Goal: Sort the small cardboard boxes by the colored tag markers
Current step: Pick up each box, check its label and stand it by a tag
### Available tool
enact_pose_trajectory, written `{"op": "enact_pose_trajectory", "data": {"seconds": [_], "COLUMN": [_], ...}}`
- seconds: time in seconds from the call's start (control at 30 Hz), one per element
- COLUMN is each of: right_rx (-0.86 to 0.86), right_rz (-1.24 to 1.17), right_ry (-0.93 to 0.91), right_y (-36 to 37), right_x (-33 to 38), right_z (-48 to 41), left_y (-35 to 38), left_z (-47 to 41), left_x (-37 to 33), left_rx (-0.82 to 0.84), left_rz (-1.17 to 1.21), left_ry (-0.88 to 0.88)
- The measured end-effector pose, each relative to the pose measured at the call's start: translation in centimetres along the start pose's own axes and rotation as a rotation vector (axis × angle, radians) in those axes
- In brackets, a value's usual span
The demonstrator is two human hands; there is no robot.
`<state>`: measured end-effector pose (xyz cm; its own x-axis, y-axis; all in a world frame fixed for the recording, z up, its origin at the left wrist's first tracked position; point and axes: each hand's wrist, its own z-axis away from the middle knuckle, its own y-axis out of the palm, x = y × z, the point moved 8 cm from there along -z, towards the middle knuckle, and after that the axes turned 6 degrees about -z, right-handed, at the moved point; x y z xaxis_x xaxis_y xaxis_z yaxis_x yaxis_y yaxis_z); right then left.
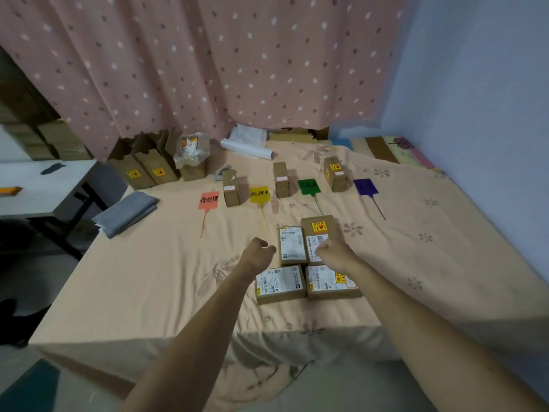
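On the bed (148,278), four small cardboard boxes lie flat in a tight block, labels up: the far-left box (292,245), the far-right box (319,226), the near-left box (280,283) and the near-right box (329,282). Beyond them, four tag markers lie in a row on the sheet: red tag (208,200), yellow tag (260,194), green tag (309,186) and purple tag (365,186). One upright box stands in each gap between tags: the first upright box (231,188), the second upright box (281,179) and the third upright box (335,173). The left hand (258,251) is curled into a fist with nothing in it, just left of the far-left box. The right hand (334,251) is likewise fisted and empty, over the far-right box's label; whether it touches is unclear. A folded grey cloth (127,209) lies at the bed's left edge.
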<state>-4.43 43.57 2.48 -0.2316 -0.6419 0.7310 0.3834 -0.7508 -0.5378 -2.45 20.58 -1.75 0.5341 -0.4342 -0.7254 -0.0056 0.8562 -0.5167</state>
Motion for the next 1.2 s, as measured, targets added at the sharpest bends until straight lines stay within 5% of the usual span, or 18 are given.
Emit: {"op": "enact_pose_trajectory", "data": {"seconds": [0.37,0.67,0.93,1.2], "right_rx": [0.224,0.269,0.203,0.051], "right_rz": [0.075,0.244,-0.006,-0.292], "right_ry": [0.016,-0.016,0.1,0.025], "right_y": [7.2,10.8,12.2,8.6], "right_x": [-4.6,-4.9,-5.0,-0.9], "right_z": [0.5,-2.7,-4.8,-3.4], "left_y": [1.2,1.8,4.8,1.8], "left_z": [2.5,1.3,1.6,1.4], "left_x": [6.5,11.5,14.8,10.5], "left_rx": [-0.075,-0.151,-0.081,-0.133], "left_rz": [-0.073,0.241,0.222,0.501], "left_ry": [-0.108,-0.374,-0.471,-0.421]}}
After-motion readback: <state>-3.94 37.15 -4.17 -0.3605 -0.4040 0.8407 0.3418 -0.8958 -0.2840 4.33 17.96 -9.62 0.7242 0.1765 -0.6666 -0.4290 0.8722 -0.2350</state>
